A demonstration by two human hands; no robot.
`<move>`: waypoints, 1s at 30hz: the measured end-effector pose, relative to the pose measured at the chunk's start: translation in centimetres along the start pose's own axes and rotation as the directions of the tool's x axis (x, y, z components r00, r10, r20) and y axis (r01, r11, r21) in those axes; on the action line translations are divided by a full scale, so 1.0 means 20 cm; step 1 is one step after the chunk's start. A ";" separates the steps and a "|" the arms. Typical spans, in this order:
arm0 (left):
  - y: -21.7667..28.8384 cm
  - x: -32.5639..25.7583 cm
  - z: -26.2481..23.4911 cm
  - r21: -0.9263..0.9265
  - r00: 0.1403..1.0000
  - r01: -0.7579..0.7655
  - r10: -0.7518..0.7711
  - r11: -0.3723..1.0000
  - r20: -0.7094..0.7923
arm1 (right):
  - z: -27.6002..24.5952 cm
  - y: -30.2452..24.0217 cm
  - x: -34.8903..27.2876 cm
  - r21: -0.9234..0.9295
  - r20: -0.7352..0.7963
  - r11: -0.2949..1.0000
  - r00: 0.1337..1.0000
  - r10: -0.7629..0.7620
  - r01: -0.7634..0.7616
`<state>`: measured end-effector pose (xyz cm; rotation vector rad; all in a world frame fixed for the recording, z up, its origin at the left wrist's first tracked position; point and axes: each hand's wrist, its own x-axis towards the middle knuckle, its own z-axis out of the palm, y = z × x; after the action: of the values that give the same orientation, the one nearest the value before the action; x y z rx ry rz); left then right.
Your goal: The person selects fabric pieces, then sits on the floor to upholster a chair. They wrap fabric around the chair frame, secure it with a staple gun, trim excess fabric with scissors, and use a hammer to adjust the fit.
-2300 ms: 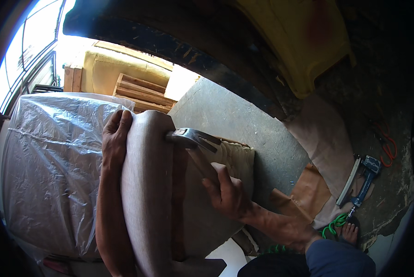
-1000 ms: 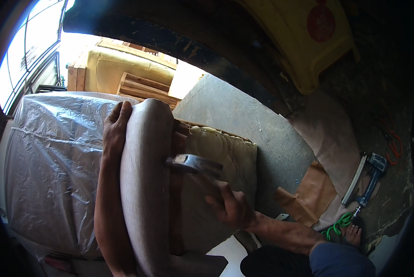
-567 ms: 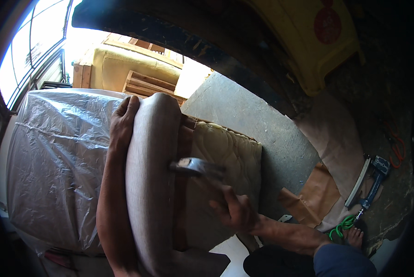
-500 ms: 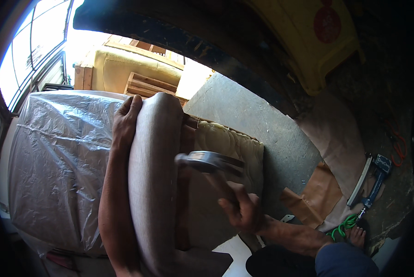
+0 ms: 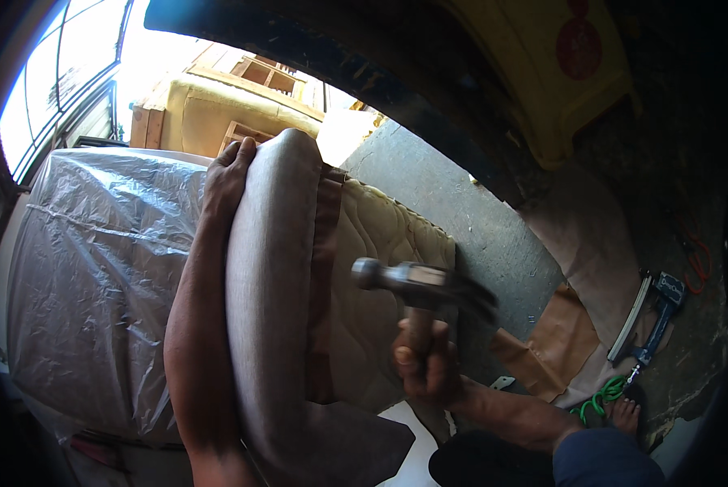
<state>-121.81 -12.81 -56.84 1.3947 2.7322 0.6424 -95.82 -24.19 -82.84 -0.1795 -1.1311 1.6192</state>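
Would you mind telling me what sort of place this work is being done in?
Probably an upholstery workshop: a padded seat piece gripped by the left hand, a hammer in the right hand, an air stapler on the concrete floor.

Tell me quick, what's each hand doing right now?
Left hand: gripping the top edge of the upholstered cushion.
Right hand: closed around the hammer handle.

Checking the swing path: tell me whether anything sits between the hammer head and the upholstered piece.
Nothing visible does. The hammer, gripped in the right hand, hangs in open air beside the quilted face of the upholstered piece. The left hand grips the top edge, away from that gap.
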 end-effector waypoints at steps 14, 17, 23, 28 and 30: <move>-0.06 0.05 0.00 -0.124 0.997 -0.007 0.017 0.992 0.081 | 0.02 -0.02 -0.03 -0.159 0.066 0.985 0.997 -0.049 0.059; -0.04 0.05 0.00 -0.079 0.996 -0.050 0.055 0.996 0.067 | 0.01 -0.03 -0.06 -0.132 0.103 0.991 0.995 0.010 0.003; -0.03 0.04 0.02 -0.095 0.999 -0.032 0.036 0.995 0.040 | 0.01 -0.02 -0.16 -0.162 0.197 0.987 0.979 0.052 -0.020; -0.04 0.06 0.02 -0.175 0.999 0.000 0.006 0.985 0.036 | -0.01 -0.02 -0.20 -0.152 0.221 0.969 0.962 -0.160 0.196; -0.04 0.05 0.02 -0.128 0.999 -0.013 0.017 0.992 0.029 | 0.00 -0.02 -0.23 -0.135 0.246 0.989 0.969 -0.022 0.057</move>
<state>-123.03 -12.27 -57.24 1.3861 2.6090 0.7755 -93.68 -27.97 -84.45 -0.0495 -1.4307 1.5557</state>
